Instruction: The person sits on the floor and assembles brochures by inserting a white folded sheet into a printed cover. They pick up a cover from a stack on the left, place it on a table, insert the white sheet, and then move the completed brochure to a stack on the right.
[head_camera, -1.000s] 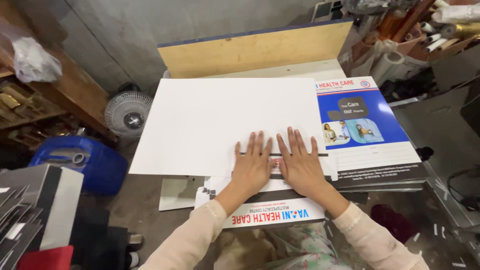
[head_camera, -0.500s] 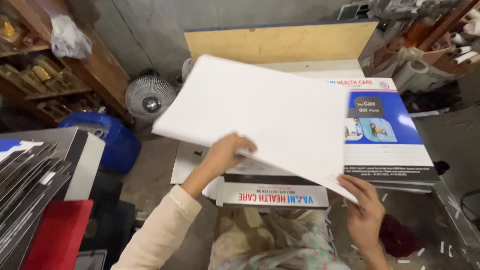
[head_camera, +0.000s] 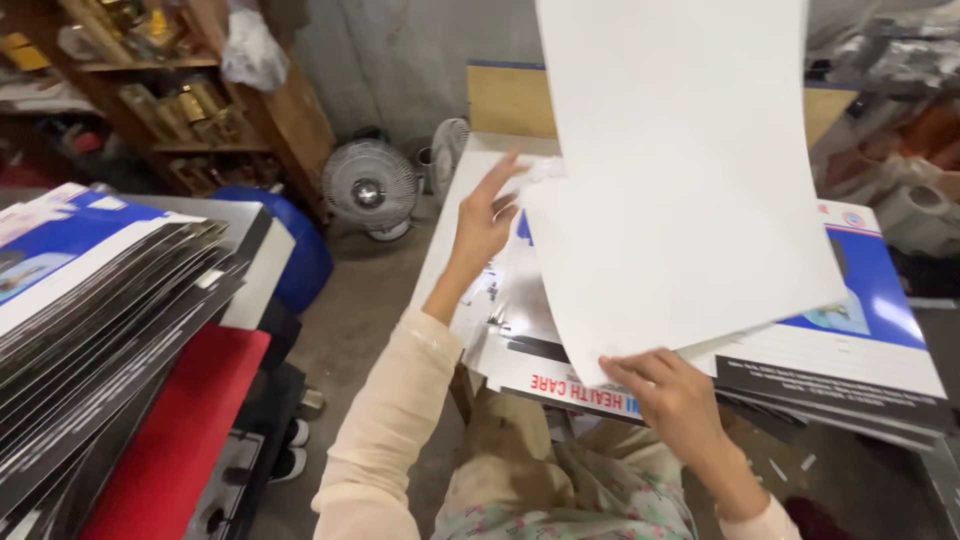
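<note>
White sheet (head_camera: 690, 170): stood nearly upright before me, long axis vertical, above the printed stack (head_camera: 850, 370). My right hand (head_camera: 670, 395) pinched its lower corner; my left hand (head_camera: 487, 215), fingers spread, steadied its left edge.

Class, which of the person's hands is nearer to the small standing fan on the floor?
Left. The left hand is raised just right of the fan; the right hand is lower, farther right, under the white sheet.
</note>
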